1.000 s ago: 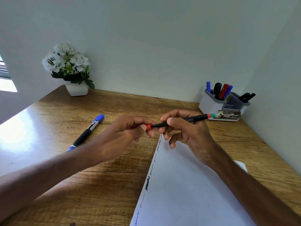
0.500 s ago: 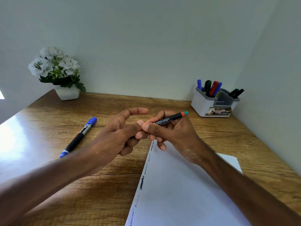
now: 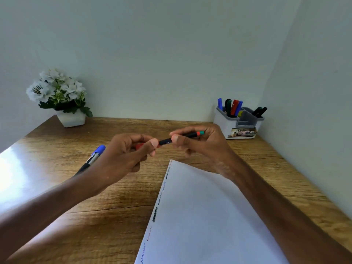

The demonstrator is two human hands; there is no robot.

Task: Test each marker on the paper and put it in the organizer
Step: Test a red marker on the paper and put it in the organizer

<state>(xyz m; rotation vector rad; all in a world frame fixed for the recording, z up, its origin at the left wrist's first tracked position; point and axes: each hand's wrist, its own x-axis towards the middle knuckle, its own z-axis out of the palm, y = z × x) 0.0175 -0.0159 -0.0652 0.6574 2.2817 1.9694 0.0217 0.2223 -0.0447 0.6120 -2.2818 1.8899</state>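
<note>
A thin black marker [image 3: 183, 136] with a red and green band at its right end lies level between my hands, above the wooden desk. My right hand [image 3: 202, 143] pinches its barrel. My left hand [image 3: 129, 151] pinches the red cap [image 3: 140, 146] at its left end. White paper [image 3: 200, 216] with several short squiggles down its left edge lies below the hands. A blue-capped black marker [image 3: 95, 156] lies on the desk, partly behind my left wrist. The white and grey organizer [image 3: 228, 124] stands at the back right and holds several markers.
A white pot of white flowers [image 3: 62, 100] stands at the back left of the wooden desk [image 3: 118, 210]. Walls close the desk at the back and on the right. Bright glare covers the desk's left part.
The hands had met with only the marker's right half showing; now they have drawn apart, the marker lies level and the red cap shows in my left fingers.
</note>
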